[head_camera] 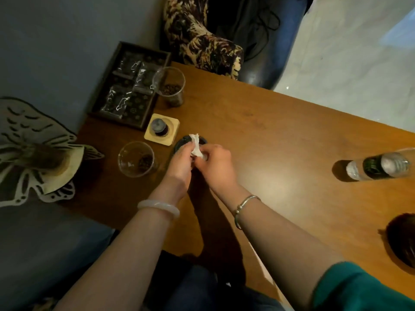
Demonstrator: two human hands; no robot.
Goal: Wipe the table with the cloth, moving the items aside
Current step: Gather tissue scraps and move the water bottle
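Both: left hand [180, 160], right hand [216, 163] pinch cloth [195, 145] | tray [144, 48] at table [269, 131] corner

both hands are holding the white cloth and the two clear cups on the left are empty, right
Not quite: in the head view neither clear cup is empty. The near cup and the far cup each hold dark bits, likely coffee beans. Both the left hand and the right hand do grip the white cloth.

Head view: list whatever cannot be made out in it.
- Dark round item: mostly covered by the left hand, right hand and cloth.
- Cloth: its full size, bunched in both hands.
- Dark object: cut off by the right edge.
- Packets in the tray: labels too dark.
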